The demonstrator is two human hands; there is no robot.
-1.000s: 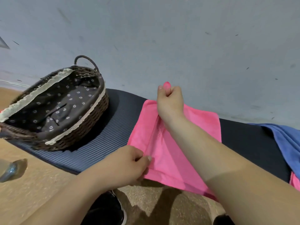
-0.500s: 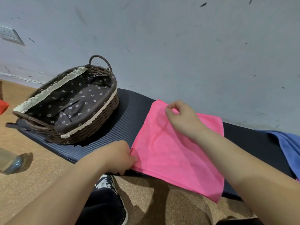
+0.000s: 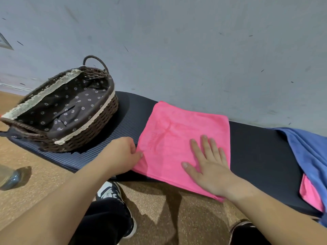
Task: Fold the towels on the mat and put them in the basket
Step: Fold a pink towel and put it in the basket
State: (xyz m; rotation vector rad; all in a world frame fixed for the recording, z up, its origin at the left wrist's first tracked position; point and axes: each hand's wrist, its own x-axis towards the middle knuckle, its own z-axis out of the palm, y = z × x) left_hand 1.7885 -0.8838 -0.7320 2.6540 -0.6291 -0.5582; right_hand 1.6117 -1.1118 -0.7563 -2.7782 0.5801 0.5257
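Note:
A pink towel (image 3: 178, 137), folded over, lies flat on the dark mat (image 3: 256, 152) in the middle. My right hand (image 3: 207, 165) rests flat on its near right part, fingers straight and spread. At the towel's left edge my left hand (image 3: 122, 154) pinches the cloth with curled fingers. A brown wicker basket (image 3: 85, 131) with a dark flowered lining stands on the mat's left end, nothing inside it. A blue towel (image 3: 307, 151) lies crumpled at the right, over another pink towel (image 3: 309, 195).
A grey wall rises right behind the mat. The floor in front is brown cork. My shoe (image 3: 109, 191) and dark trouser leg are below the mat's near edge. A clear bottle (image 3: 8, 177) lies on the floor at the far left.
My right hand let go of the towel's far fold, came nearer and now lies flat on the towel. The towel has been spread flatter. My left hand stays at the left edge.

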